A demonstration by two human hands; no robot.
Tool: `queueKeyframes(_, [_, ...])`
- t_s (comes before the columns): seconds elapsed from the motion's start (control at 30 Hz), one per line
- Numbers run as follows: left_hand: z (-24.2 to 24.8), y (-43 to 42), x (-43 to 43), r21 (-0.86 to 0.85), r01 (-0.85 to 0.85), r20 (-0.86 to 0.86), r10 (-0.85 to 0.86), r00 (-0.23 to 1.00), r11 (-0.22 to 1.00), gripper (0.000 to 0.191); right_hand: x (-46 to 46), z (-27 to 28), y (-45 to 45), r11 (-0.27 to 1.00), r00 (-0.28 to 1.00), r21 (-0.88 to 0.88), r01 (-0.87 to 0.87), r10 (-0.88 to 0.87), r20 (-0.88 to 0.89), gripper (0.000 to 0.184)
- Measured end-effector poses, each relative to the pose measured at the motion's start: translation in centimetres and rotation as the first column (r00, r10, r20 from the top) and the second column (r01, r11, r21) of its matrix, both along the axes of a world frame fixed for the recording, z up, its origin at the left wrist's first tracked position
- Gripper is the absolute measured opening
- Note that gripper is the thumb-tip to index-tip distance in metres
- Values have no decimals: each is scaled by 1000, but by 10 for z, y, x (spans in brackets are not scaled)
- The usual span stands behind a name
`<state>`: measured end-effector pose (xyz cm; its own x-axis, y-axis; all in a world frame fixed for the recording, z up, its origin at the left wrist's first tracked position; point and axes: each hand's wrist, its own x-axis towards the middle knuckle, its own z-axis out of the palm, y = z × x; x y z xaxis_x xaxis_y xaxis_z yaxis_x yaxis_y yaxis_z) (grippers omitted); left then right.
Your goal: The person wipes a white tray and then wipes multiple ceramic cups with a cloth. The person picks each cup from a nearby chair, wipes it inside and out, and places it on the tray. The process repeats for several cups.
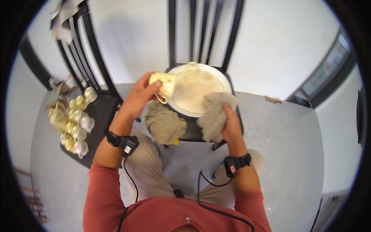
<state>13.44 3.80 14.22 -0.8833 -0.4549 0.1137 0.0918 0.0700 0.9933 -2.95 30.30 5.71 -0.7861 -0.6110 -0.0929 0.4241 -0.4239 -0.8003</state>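
My left hand (141, 92) grips a pale yellow cup (165, 82) with a printed pattern, tilted so that its handle points down toward me. In my right hand (232, 124) is a bunched grey-beige cloth (216, 116), which overlaps the near right rim of a round white basin (228, 87). Cloudy, brownish liquid seems to fill the basin. Another pale yellow cup (191, 70) sits at its far side. A second crumpled cloth (165, 123), olive-beige, lies on the front left of the black chair seat (191, 127) that carries the basin.
On a second black chair (100, 113) at the left stand several yellow and white cups (78, 116) and a patterned pitcher (58, 117). A whitish cloth (62, 26) hangs over its backrest. Black cables (200, 188) run from my wrist devices across my lap.
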Motion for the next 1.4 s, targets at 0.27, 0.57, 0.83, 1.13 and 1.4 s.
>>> queueKeyframes(0.27, [-63,96,-94,-249,225,28,-225,974,942,48,-1,6,14,978,988,-144,-150,154,14,44])
queueKeyframes(0.57, [-76,98,-79,-507,187,-114,-281,953,841,57,-4,4,12,940,956,-196,-279,290,32,45])
queueKeyframes(0.83, [-77,101,-70,-380,111,-172,-189,967,918,48,9,20,-4,994,968,-20,-111,103,-231,37])
queueKeyframes(1.13, [-68,66,-83,697,154,36,-249,968,700,56,-24,12,10,934,986,-325,151,-167,-21,43])
queueKeyframes(1.4, [-80,83,-76,866,215,74,-542,837,451,57,2,12,5,998,731,50,-42,65,-680,47])
